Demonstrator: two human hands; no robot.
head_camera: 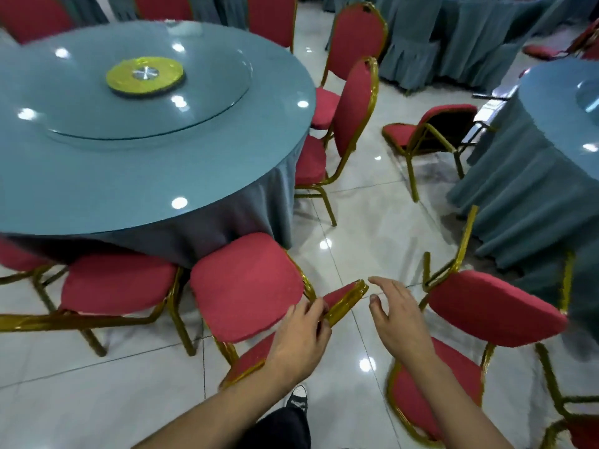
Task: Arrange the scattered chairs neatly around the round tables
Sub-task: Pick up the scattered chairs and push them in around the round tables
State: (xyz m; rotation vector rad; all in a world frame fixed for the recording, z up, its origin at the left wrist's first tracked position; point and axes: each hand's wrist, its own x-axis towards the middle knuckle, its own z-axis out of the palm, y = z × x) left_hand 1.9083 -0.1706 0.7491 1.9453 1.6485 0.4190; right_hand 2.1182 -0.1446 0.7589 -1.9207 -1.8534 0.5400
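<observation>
L hand (299, 335) grips the top edge of a chair backrest (343, 303), fingers curled over its gold frame; this chair w/ red seat (246, 286) sits just beside the near edge of the round table (155, 189), seat facing the table skirt. R hand (398, 322) hovers apart from the backrest, fingers relaxed and slightly spread, holding nothing, thumb pointing toward the frame tip. To the R of that hand a second chair (492, 306) is tilted, seat angled, legs partly off the floor as far as can be told; its backrest (434, 393) lies low near the R forearm. A further chair (116, 286) stands to the L of the gripped one, seat partly under the tablecloth. Table carries a blue cloth, a glass turntable (146, 102) and a yellow hub disc (145, 74) at center. Along the table's R side two chairs (350, 111) stand upright, close together, backs outward. Beyond them, a tipped chair (431, 131) lies on its side on the tiled floor (372, 205), between the near table and a second round table (557, 124) at R edge. More skirted tables at top R. A black shoe (296, 398) and dark trouser leg show between the forearms.
</observation>
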